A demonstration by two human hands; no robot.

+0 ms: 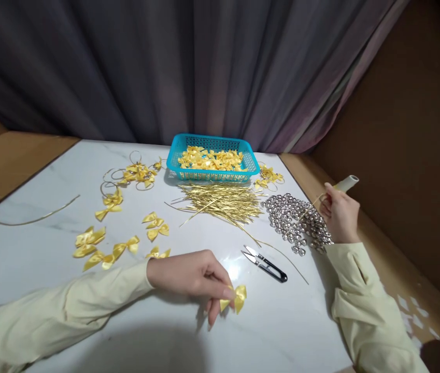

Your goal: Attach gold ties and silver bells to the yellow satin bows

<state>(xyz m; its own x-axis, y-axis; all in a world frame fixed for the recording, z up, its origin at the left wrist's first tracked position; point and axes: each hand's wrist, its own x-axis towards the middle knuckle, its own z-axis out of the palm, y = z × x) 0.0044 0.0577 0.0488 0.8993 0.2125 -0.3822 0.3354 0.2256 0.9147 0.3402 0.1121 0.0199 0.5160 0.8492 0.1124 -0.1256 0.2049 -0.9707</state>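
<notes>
In the head view, the left hand [200,282] has its thumb and fingers pinched together on a small yellow satin bow [240,299] just above the white marbled tabletop [282,321]; the fingertips hide the bow's middle. The right hand [340,212] is curled, gripping a thin gold-coloured strand [306,211], whose lower end is lost against a heap of shiny silver metal pieces [292,215]. A pale, hollow-ended tube [348,183] shows behind this hand; whether it is gripped cannot be told. Between the hands lie black-handled metal snips [268,267]. Beyond them, overlapping gold strands [220,202] lie before a blue plastic basket [254,163] containing more bows, its floor mostly covered. Near the left wrist, one loose yellow bow [158,252] is partly hidden. Both cream sleeves [107,295] run out of frame.
</notes>
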